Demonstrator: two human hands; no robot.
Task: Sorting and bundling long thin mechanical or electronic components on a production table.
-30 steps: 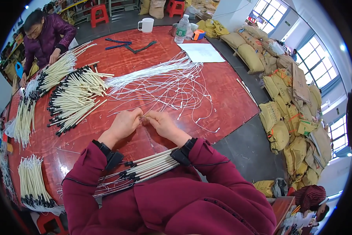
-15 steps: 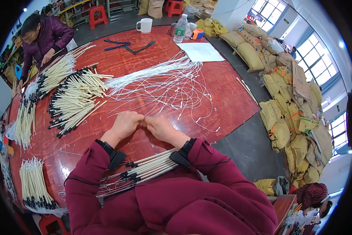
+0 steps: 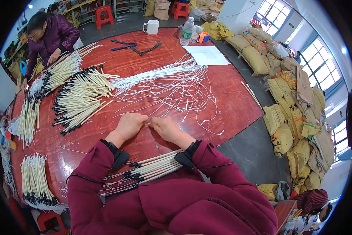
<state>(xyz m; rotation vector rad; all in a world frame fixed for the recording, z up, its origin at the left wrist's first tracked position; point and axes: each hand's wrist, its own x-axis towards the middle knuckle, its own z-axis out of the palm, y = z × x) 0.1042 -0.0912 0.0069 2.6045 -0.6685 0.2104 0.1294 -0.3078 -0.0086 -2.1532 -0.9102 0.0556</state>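
Observation:
Above the near middle of the red table (image 3: 238, 90), my left hand (image 3: 131, 125) and my right hand (image 3: 167, 129) face each other with fingertips pinched. A short piece of thin white cord (image 3: 148, 123) shows in the small gap between them; the rest is hidden by my fingers. Just beyond lies a loose spread of white cords (image 3: 164, 84), some with small white end pieces. Across my lap, under my forearms, rests a bundle of cream sticks (image 3: 160, 167) with black ends and white strings.
Piles of cream black-tipped sticks (image 3: 81, 98) lie left, and another bundle (image 3: 36, 178) nearer. A co-worker (image 3: 52, 37) handles sticks at the far left. Toward the back are a white mug (image 3: 151, 27), plastic bottle (image 3: 187, 31), paper sheet (image 3: 206, 55) and dark straps (image 3: 134, 47). Sacks (image 3: 283, 117) line the right.
My pinched hands have drawn slightly apart, and the cord between the fingertips now shows more. The whole view has shifted a little.

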